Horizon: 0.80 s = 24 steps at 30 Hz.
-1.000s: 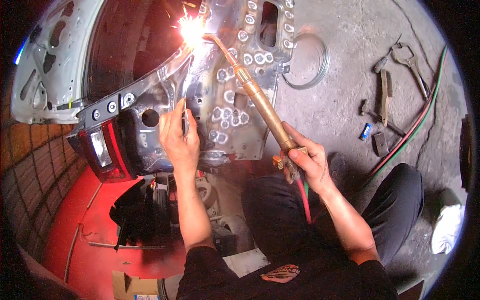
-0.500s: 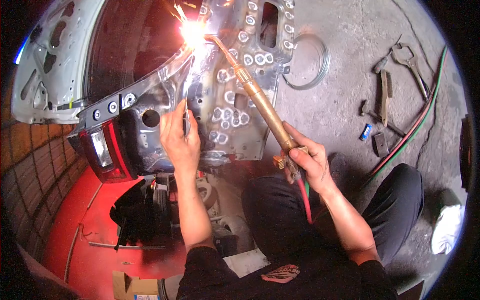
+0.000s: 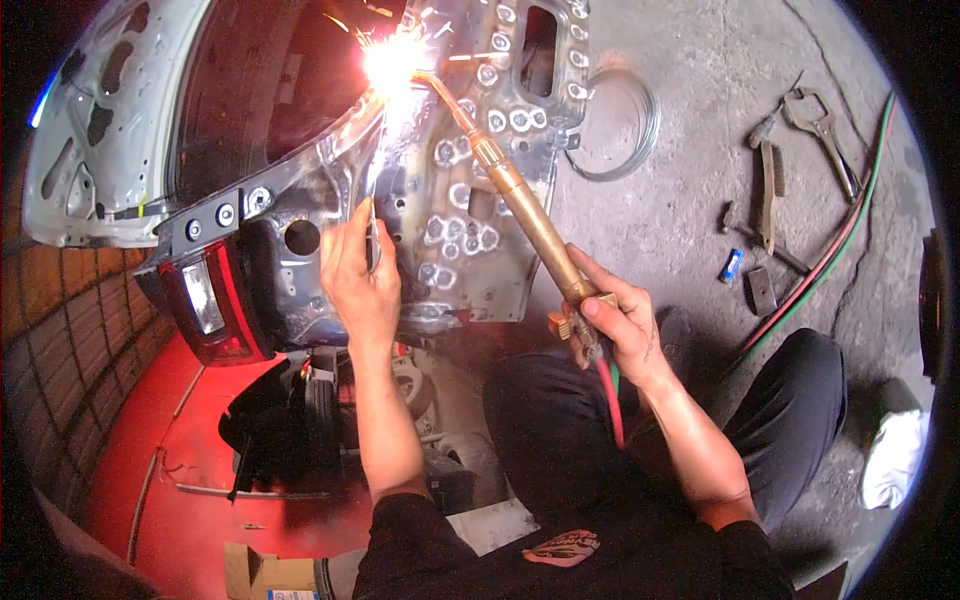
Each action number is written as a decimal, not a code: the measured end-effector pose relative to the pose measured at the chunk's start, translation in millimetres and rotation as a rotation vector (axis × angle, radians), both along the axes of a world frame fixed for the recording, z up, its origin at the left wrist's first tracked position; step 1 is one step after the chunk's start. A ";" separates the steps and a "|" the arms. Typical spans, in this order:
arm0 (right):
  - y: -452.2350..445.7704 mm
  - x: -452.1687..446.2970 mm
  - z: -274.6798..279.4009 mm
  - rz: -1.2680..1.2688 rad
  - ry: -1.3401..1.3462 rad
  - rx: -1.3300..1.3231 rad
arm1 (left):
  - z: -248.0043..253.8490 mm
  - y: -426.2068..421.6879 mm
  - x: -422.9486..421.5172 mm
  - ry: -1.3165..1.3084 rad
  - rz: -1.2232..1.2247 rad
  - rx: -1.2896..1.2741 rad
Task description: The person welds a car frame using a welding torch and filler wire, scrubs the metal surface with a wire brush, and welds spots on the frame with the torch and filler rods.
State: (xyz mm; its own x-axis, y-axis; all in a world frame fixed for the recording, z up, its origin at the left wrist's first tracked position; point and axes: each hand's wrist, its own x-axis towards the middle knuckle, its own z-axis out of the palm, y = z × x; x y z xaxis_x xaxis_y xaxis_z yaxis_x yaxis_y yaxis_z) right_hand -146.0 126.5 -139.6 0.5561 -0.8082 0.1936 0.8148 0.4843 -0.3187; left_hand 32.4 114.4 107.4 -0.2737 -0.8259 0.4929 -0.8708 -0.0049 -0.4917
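My right hand (image 3: pixel 620 315) is wrapped round the lower end of a brass torch (image 3: pixel 525 210), whose bent tip points up and left into a bright flame (image 3: pixel 395 65) with sparks. Between the fingertips of my left hand (image 3: pixel 360 265) is a thin metal rod (image 3: pixel 374 185) that runs up toward the glare. Under both lies a bare metal car body panel (image 3: pixel 470 270) with many ringed weld spots. The glare hides the rod's far end and the metal there.
A red and clear tail light (image 3: pixel 212 305) is at the panel's left. On the right floor lie a wire coil (image 3: pixel 650 125), a locking clamp (image 3: pixel 825 130), a wire brush (image 3: pixel 771 195), a hammer (image 3: pixel 765 238), a blue item (image 3: pixel 732 264), and red and green hoses (image 3: pixel 850 225).
The sparks have changed shape and now also fly to the right. Both hands and the torch have hardly moved.
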 end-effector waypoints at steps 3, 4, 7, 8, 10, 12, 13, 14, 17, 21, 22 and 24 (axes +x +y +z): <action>-0.1 2.5 -3.4 0.001 -0.009 0.002 | 0.1 -0.3 1.6 -0.008 -0.025 -0.002; -0.1 4.1 -5.5 0.000 -0.009 0.002 | 0.2 -0.9 2.0 -0.020 -0.040 -0.003; -0.4 6.2 -9.3 0.006 0.006 0.017 | 0.1 -0.7 1.5 -0.008 -0.042 -0.003; -1.0 6.7 -11.6 0.015 0.006 0.011 | 0.0 -0.4 1.1 0.004 -0.035 -0.003; -2.4 7.1 -15.7 0.033 0.006 -0.001 | 0.2 0.7 0.3 0.005 -0.020 0.000; -3.1 5.8 -14.5 0.025 0.014 -0.006 | 0.5 0.9 -0.1 0.003 -0.009 0.001; -3.5 4.7 -13.8 0.021 0.018 -0.008 | 0.4 0.8 -0.2 0.001 -0.005 0.002; -3.7 3.4 -13.2 0.027 0.014 -0.010 | 0.3 0.5 -0.3 -0.001 -0.001 0.002; -3.2 1.9 -11.7 0.023 0.013 -0.011 | 0.5 -1.1 -0.7 -0.002 0.009 0.000; -0.2 4.7 -9.4 -0.019 0.038 -0.010 | 0.6 -1.0 0.8 -0.004 0.004 -0.003; 0.0 4.9 -9.0 -0.024 0.042 -0.010 | 0.4 -0.8 0.7 -0.002 -0.002 -0.004; -0.6 2.2 -6.5 -0.018 0.041 -0.017 | 0.4 -0.7 0.4 0.001 -0.006 -0.001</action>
State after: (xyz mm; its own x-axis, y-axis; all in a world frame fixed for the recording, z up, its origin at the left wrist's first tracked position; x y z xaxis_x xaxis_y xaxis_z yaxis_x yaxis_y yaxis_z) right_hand -143.8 125.8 -146.1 0.5494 -0.8149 0.1844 0.8093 0.4641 -0.3601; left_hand 32.8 113.7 107.8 -0.2780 -0.8237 0.4941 -0.8713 -0.0003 -0.4907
